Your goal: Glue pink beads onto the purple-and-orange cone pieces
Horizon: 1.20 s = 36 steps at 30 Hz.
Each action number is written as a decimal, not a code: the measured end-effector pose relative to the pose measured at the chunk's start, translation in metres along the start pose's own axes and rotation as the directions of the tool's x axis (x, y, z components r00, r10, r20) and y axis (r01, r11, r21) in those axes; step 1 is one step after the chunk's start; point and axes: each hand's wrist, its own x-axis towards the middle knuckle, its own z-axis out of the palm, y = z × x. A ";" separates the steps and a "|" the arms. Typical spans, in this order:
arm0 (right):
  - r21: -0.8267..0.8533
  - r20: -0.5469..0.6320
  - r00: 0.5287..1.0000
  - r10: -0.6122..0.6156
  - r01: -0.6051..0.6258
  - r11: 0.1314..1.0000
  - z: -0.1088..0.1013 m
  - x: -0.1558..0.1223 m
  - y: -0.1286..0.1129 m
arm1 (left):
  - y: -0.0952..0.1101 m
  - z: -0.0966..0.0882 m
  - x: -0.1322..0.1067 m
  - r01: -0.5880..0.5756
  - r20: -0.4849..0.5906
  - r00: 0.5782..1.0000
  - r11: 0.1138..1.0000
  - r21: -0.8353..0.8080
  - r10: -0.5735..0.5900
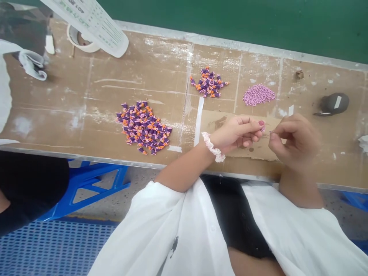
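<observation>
My left hand [237, 132], with a pale scrunchie at its wrist, is closed in a pinch over the cardboard. Between its fingertips shows a small purple-pink piece [263, 129], too small to tell its exact kind. Just to the right, my right hand [296, 140] pinches thumb and forefinger together; whatever is in them is a tiny speck, and the hand is partly blurred. Beyond the hands lies a heap of tiny pink-purple pieces [258, 95]. Farther left are a small pile [209, 82] and a larger pile [145, 128] of small purple, pink and orange figures.
A cardboard sheet [218, 119] lies under my hands on the cardboard-covered table [138, 80]. A dark round object [335, 103] sits at the right. A tape roll [83, 42] and a translucent printed container [97, 28] are at the far left. Another person's dark-clothed leg [31, 184] is beside a blue stool [89, 186].
</observation>
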 end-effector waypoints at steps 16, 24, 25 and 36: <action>-0.002 0.033 0.996 -0.086 0.086 0.996 0.001 -0.001 0.003 | 0.000 0.004 -0.004 -0.048 0.034 0.998 0.999 0.014 0.047; 0.015 0.057 0.996 -0.065 0.064 0.998 0.000 0.000 -0.002 | 0.002 0.003 -0.006 -0.087 0.008 0.996 0.989 0.120 0.087; 0.016 0.062 0.996 -0.058 0.057 0.998 0.000 0.000 -0.002 | 0.002 0.003 -0.006 -0.084 0.005 0.996 0.988 0.127 0.084; 0.071 0.110 0.994 -0.001 -0.006 0.997 0.001 0.000 -0.005 | 0.006 0.000 -0.009 -0.083 0.003 0.996 0.977 0.195 0.084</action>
